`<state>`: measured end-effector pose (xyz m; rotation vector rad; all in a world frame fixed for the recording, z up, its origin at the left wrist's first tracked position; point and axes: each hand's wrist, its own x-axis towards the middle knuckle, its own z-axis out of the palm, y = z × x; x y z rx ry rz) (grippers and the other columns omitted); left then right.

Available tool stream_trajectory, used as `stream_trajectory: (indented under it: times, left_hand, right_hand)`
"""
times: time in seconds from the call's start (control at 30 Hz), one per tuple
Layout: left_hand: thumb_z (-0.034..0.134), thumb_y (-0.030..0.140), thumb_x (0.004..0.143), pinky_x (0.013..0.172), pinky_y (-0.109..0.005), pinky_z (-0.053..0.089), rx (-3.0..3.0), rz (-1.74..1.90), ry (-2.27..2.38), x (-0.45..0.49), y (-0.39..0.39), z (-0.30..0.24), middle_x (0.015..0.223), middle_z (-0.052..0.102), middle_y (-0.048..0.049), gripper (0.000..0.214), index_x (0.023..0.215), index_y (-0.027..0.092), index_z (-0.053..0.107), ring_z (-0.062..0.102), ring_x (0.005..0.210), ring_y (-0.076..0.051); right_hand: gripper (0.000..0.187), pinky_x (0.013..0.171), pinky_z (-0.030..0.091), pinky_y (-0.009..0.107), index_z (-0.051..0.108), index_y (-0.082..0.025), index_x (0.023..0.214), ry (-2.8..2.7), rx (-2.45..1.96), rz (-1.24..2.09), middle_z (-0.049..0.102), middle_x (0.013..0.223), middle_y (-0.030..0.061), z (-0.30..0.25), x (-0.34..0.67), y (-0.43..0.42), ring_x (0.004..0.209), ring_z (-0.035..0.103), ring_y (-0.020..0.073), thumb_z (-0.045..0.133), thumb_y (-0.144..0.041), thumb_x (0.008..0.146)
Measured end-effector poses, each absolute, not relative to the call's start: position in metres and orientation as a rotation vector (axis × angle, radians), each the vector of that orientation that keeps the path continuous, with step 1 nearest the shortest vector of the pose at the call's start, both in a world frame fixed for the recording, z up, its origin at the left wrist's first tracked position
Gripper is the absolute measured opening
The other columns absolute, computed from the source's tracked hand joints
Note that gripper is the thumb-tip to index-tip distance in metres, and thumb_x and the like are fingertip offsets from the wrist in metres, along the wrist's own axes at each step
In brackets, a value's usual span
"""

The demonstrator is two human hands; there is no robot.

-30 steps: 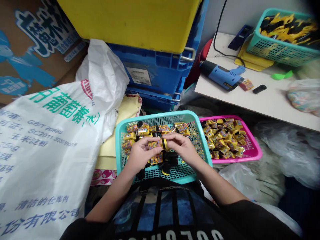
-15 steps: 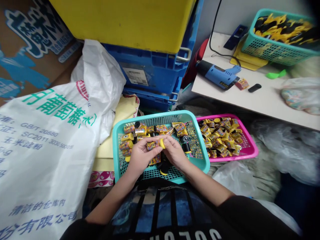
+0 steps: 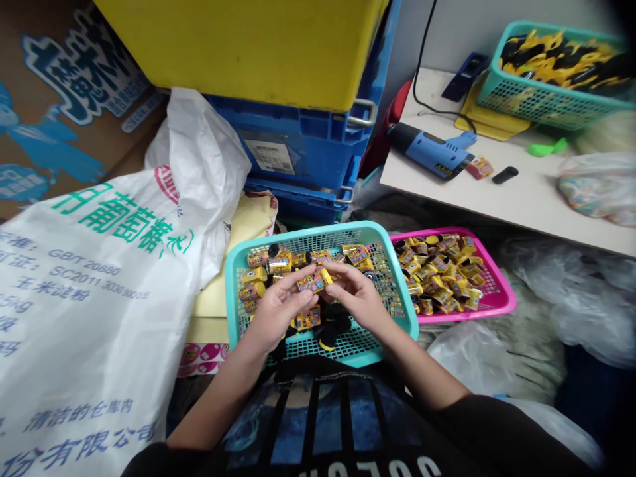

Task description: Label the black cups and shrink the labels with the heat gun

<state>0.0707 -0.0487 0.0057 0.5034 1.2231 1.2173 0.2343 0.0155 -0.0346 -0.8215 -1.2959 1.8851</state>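
Between my hands, over the turquoise basket (image 3: pixel 231 311), is a small yellow canister (image 3: pixel 315 280) with a colourful printed wrapper. My left hand (image 3: pixel 275 310) pinches its left end between thumb and fingers. The thumb and curled fingers of my right hand (image 3: pixel 360 299) grip the yellow right end. Below, in the basket, lie several similar wrapped canisters (image 3: pixel 252 291) and some black cylinders with yellow ends (image 3: pixel 328 336). My hands hide part of the basket's contents.
A pink basket (image 3: pixel 505 303) full of wrapped canisters stands at the right. Behind it, a white table (image 3: pixel 536 205) holds a blue heat gun (image 3: pixel 432 154) and another turquoise basket (image 3: pixel 546 109). Blue crates (image 3: pixel 293 152) are stacked ahead. A large white sack (image 3: pixel 94 311) lies at the left.
The canister has turned a little in my fingers, so more of its printed side shows. My right hand has shifted slightly, its fingers now arched higher over the canister's end.
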Motion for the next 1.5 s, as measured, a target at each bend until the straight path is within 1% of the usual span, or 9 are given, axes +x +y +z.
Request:
stream_trajectory:
  times: [0.13, 0.3, 0.67, 0.8, 0.93, 1.03, 1.13, 1.33, 1.5]
  left_hand:
    - [0.088, 0.032, 0.059, 0.07, -0.024, 0.06, 0.462, 1.317, 1.236, 0.074, -0.05, 0.001, 0.086, 0.078, -0.006, 0.041, 0.097, 0.02, 0.077, 0.073, 0.074, -0.016]
    - [0.087, 0.033, 0.063, 0.075, -0.023, 0.061, 0.489, 1.289, 1.163, 0.072, -0.053, 0.005, 0.101, 0.077, -0.0071, 0.043, 0.104, 0.025, 0.076, 0.074, 0.087, -0.019]
    - [0.086, 0.036, 0.062, 0.072, -0.027, 0.063, 0.553, 1.319, 1.313, 0.069, -0.055, 0.001, 0.102, 0.077, -0.0075, 0.038, 0.097, 0.022, 0.078, 0.073, 0.084, -0.02]
    - [0.078, 0.043, 0.069, 0.075, -0.031, 0.062, 0.587, 1.333, 1.177, 0.062, -0.049, 0.008, 0.103, 0.074, -0.0101, 0.038, 0.098, 0.018, 0.075, 0.071, 0.089, -0.022]
    - [0.08, 0.038, 0.068, 0.064, -0.025, 0.061, 0.659, 1.358, 1.328, 0.071, -0.044, 0.008, 0.095, 0.069, -0.0023, 0.031, 0.09, 0.02, 0.067, 0.068, 0.076, -0.014]
    - [0.084, 0.031, 0.064, 0.062, -0.024, 0.06, 0.694, 1.313, 1.379, 0.079, -0.043, 0.004, 0.097, 0.069, -0.0024, 0.036, 0.093, 0.019, 0.067, 0.067, 0.075, -0.013]
    - [0.083, 0.029, 0.064, 0.073, -0.029, 0.06, 0.72, 1.295, 1.403, 0.08, -0.043, 0.003, 0.1, 0.072, -0.0053, 0.035, 0.095, 0.018, 0.072, 0.069, 0.083, -0.017]
    - [0.083, 0.026, 0.063, 0.09, -0.038, 0.055, 0.853, 1.262, 1.48, 0.077, -0.047, 0.001, 0.096, 0.076, -0.0059, 0.03, 0.091, 0.019, 0.076, 0.07, 0.094, -0.023]
    - [0.08, 0.029, 0.066, 0.089, -0.038, 0.055, 0.982, 1.233, 1.492, 0.071, -0.041, 0.005, 0.099, 0.076, -0.0069, 0.028, 0.093, 0.02, 0.076, 0.069, 0.094, -0.024]
  right_hand:
    - [0.032, 0.086, 0.056, 0.032, 0.067, -0.022, 0.109, -1.321, -0.871, 1.614, 0.065, 0.113, 0.0065, -0.032, 0.227, 0.008, 0.094, 0.065, 0.0168, 0.074, -0.036, 0.081]
    - [0.021, 0.087, 0.056, 0.032, 0.071, -0.022, 0.101, -1.313, -0.851, 1.453, 0.068, 0.108, 0.0057, -0.025, 0.225, 0.006, 0.096, 0.066, 0.0177, 0.072, -0.033, 0.083]
    - [0.02, 0.099, 0.051, 0.042, 0.072, -0.023, 0.094, -1.236, -0.828, 1.323, 0.069, 0.107, 0.0064, -0.031, 0.21, -0.008, 0.103, 0.066, 0.022, 0.075, -0.036, 0.079]
    - [0.021, 0.103, 0.045, 0.042, 0.069, -0.022, 0.095, -1.339, -0.805, 1.391, 0.067, 0.112, 0.0076, -0.029, 0.212, 0.001, 0.112, 0.061, 0.0213, 0.073, -0.038, 0.082]
    - [0.035, 0.104, 0.042, 0.039, 0.068, -0.021, 0.098, -1.314, -0.791, 1.646, 0.058, 0.126, 0.0084, -0.025, 0.219, 0.014, 0.121, 0.053, 0.0213, 0.06, -0.054, 0.089]
    - [0.048, 0.086, 0.05, 0.029, 0.063, -0.023, 0.114, -1.049, -0.761, 2.064, 0.059, 0.121, 0.0078, -0.024, 0.22, 0.018, 0.103, 0.059, 0.0173, 0.067, -0.057, 0.082]
    - [0.053, 0.074, 0.05, 0.024, 0.062, -0.021, 0.111, -0.845, -0.674, 2.333, 0.062, 0.1, 0.0045, -0.023, 0.216, 0.017, 0.081, 0.058, 0.0119, 0.079, -0.053, 0.072]
    - [0.057, 0.071, 0.048, 0.023, 0.06, -0.018, 0.097, -0.732, -0.675, 2.356, 0.059, 0.086, 0.0012, -0.029, 0.21, 0.008, 0.075, 0.055, 0.0108, 0.085, -0.055, 0.062]
    - [0.052, 0.075, 0.047, 0.025, 0.059, -0.019, 0.102, -1.163, -0.645, 2.223, 0.06, 0.095, 0.0027, -0.035, 0.217, 0.025, 0.082, 0.057, 0.0126, 0.07, -0.063, 0.076]
